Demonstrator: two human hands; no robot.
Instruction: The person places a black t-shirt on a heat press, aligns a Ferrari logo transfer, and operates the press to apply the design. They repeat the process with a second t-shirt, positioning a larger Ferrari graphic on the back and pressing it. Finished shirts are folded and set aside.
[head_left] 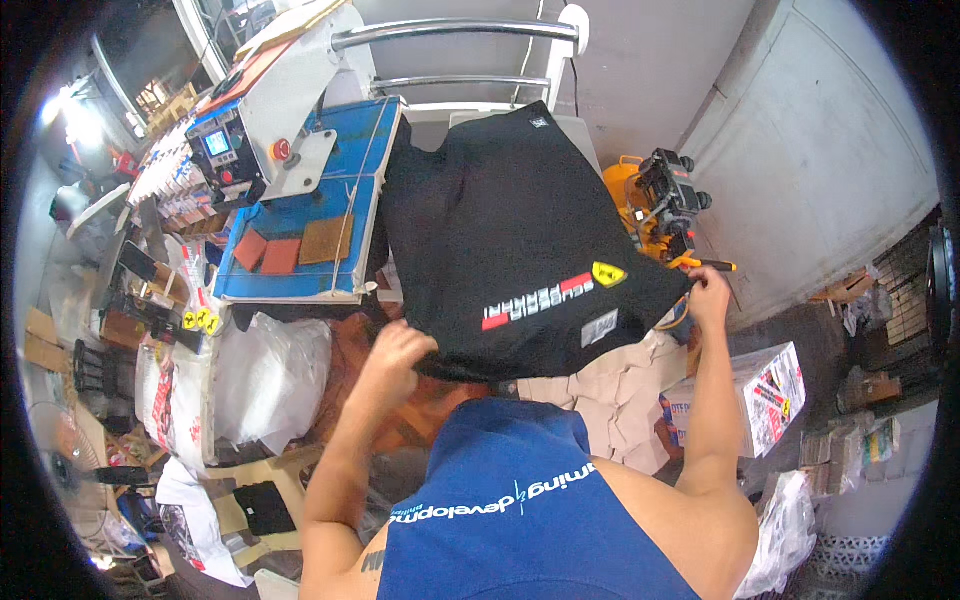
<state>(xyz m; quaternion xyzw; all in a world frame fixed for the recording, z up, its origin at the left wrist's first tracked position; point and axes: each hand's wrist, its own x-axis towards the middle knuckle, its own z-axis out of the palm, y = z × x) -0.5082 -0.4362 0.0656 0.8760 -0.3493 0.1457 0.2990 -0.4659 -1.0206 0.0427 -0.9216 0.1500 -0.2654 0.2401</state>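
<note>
A black T-shirt (480, 210) is spread over a pale platen, with a red-and-white printed strip (530, 300), a yellow shield emblem (608, 273) and a small silver-grey patch (600, 328) near its lower edge. My left hand (400, 352) pinches the shirt's lower left edge. At the right corner, beside an orange-handled tool (717, 265), my right hand (708, 295) grips the fabric, fingers closed. The platen is mostly hidden under the shirt.
A press machine with control panel (230, 160) and blue bed (290, 280) holding three pads stands left. Behind are metal rails (450, 32); right, a yellow air compressor (645, 210). Below lie plastic sheets (270, 370), pale stacked pieces (610, 400) and a box (750, 390).
</note>
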